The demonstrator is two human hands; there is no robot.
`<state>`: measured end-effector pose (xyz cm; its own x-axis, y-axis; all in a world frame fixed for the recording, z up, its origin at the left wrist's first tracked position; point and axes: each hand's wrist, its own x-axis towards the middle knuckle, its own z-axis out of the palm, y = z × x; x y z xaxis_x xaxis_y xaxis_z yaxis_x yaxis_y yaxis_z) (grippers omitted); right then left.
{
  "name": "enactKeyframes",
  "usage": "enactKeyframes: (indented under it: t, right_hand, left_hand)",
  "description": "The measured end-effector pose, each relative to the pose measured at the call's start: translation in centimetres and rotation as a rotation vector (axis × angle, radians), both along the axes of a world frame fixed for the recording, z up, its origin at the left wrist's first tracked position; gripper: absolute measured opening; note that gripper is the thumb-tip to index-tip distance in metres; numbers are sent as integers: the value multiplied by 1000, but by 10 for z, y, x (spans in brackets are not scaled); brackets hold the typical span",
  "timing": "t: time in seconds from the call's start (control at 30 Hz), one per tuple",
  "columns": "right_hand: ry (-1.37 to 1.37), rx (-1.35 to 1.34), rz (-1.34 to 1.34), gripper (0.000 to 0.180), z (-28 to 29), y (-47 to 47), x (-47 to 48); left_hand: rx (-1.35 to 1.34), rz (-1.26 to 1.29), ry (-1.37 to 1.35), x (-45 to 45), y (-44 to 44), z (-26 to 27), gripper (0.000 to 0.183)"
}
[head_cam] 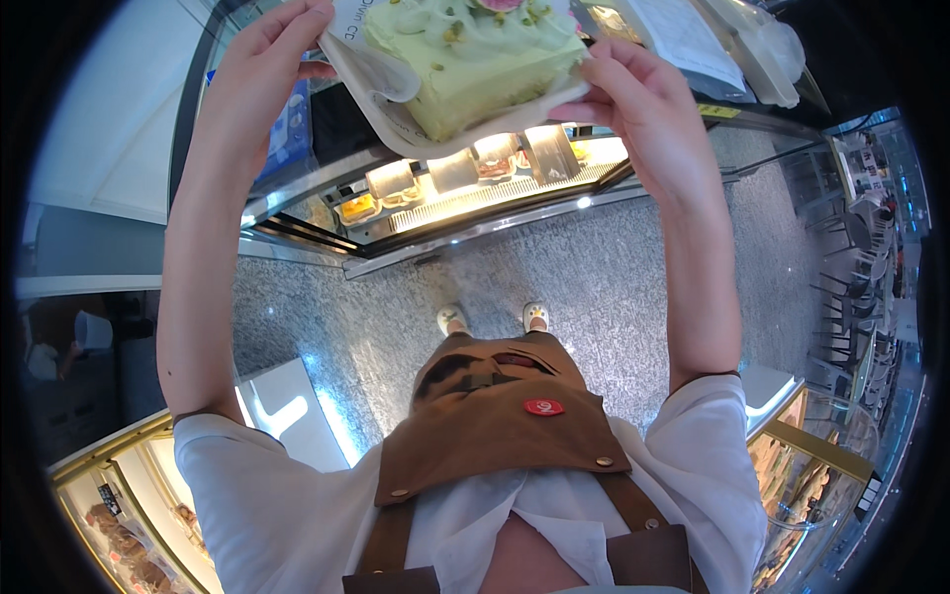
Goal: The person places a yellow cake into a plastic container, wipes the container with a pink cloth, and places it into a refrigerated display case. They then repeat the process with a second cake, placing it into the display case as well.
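Observation:
A block of pale green cream cake [493,82], topped with chopped nuts and a pink piece, is held up at the top of the view. It sits on a white tray [375,122] with a printed paper liner that bears writing. My left hand [278,56] pinches the tray's left edge between thumb and fingers. At the opposite side, my right hand [638,85] grips the right edge close to the cake. The cake's far part is cut off by the frame. Below the tray, a lit glass display case [505,189] holds several packed cakes.
Plastic packages [690,44] lie on the case top at right, and a blue package [289,134] at left. Lit bread cabinets stand behind me at the left [126,512] and right [798,468]. Chairs [853,289] line the far right. Grey floor [594,275] surrounds my feet.

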<state>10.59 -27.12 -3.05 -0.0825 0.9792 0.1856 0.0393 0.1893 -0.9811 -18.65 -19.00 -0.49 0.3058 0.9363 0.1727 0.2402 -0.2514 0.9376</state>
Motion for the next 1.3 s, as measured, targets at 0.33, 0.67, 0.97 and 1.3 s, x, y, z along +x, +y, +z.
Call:
enactKeyframes:
  t: [0.33, 0.67, 0.97, 1.3]
  right_hand:
    - [20, -126, 25, 13, -15, -141, 62]
    - [48, -384, 175, 2, -127, -258, 143]
    - [169, -516, 202, 4, -258, -287, 167]
    - [178, -486, 167, 5, -424, -239, 150]
  left_hand:
    - [84, 196, -106, 78, -180, -33, 27]
    - [-241, 338, -158, 155, -330, -170, 21]
    - [-484, 421, -312, 188, -367, -296, 24]
    - [-585, 480, -371, 176, -305, -430, 28]
